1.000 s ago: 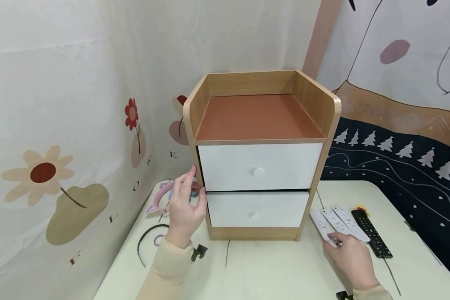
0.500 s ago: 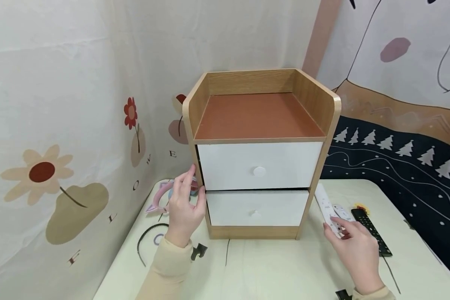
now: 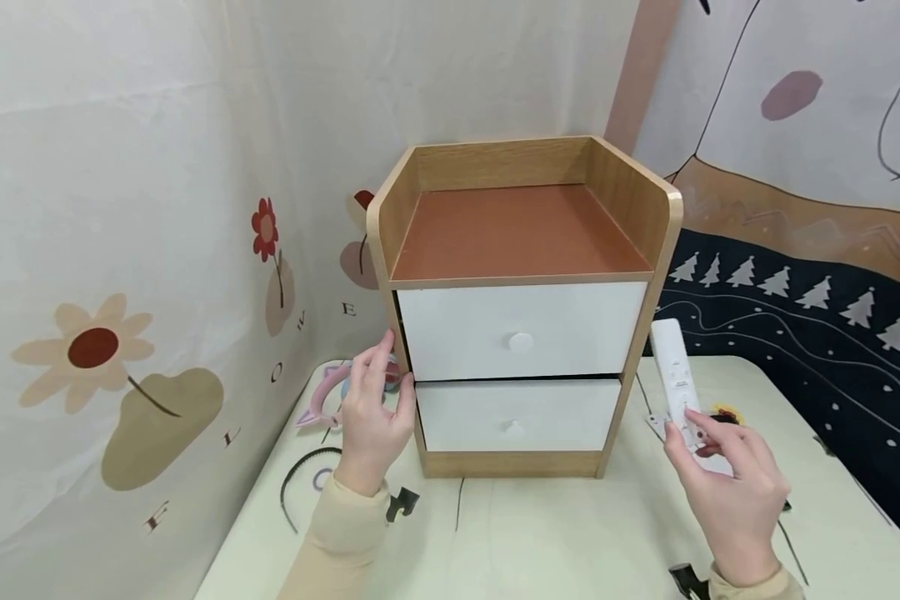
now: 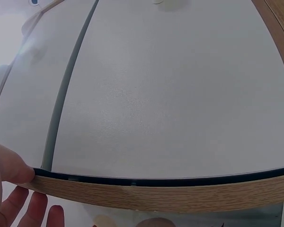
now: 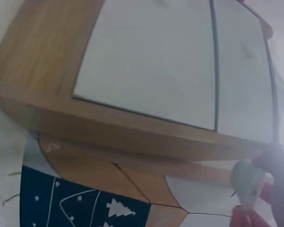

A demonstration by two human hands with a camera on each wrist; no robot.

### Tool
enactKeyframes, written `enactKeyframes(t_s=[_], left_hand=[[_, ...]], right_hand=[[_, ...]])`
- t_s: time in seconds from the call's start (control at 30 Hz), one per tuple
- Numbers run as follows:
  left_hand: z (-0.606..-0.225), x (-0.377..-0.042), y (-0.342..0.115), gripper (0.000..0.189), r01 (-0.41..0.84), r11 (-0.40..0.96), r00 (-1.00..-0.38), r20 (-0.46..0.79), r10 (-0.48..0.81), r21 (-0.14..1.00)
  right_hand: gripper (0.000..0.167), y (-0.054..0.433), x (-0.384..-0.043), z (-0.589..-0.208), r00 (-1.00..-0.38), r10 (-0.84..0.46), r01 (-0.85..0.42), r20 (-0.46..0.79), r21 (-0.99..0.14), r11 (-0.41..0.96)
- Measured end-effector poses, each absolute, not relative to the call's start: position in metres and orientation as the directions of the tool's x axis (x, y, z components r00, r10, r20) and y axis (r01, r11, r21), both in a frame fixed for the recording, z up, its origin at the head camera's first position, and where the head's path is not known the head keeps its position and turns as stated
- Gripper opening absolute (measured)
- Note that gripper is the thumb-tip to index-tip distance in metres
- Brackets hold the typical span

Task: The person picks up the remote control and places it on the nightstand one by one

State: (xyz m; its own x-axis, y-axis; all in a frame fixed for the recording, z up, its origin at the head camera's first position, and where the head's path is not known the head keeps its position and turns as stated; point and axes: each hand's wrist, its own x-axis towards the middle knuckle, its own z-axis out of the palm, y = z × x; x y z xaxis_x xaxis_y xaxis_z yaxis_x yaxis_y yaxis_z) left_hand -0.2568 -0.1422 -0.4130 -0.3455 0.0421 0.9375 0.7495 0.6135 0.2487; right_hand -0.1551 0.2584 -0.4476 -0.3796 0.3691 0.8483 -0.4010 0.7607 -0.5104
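White remote (image 3: 673, 367): right of the frame, tilting, its far end pointing up and slightly left.
Right hand (image 3: 738, 487): thumb and fingertips are pinching the remote's near end, lower right; a firm pinch should be suiting that long overhang.
Left hand (image 3: 375, 425): left of centre, thumb and fingers standing apart, touching the cabinet (image 3: 517, 282) at its left edge; light pressure should be steadying it well enough.
Cabinet's right edge: lying near the remote's far end; guarding that gap would be avoiding knocks.

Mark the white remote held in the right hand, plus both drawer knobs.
White remote (image 3: 677, 379): head view, on its long face.
Upper knob (image 3: 521, 342): head view, on its round front.
Lower knob (image 3: 514, 427): head view, on its front.
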Motion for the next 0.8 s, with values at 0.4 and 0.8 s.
enactKeyframes(t_s=[0.4,0.8], left_hand=[[-0.414,-0.255,-0.142,0.072,0.743,0.617,-0.353,0.935,0.034,0.258],[-0.415,-0.256,-0.141,0.072,0.744,0.619,-0.339,0.94,0.028,0.25]], right_hand=[[0.033,0.202,-0.162,-0.392,0.011,0.524,-0.81,0.852,-0.3,0.504],[0.046,0.177,-0.179,-0.329,-0.222,0.107,-0.751,0.969,-0.24,0.616]])
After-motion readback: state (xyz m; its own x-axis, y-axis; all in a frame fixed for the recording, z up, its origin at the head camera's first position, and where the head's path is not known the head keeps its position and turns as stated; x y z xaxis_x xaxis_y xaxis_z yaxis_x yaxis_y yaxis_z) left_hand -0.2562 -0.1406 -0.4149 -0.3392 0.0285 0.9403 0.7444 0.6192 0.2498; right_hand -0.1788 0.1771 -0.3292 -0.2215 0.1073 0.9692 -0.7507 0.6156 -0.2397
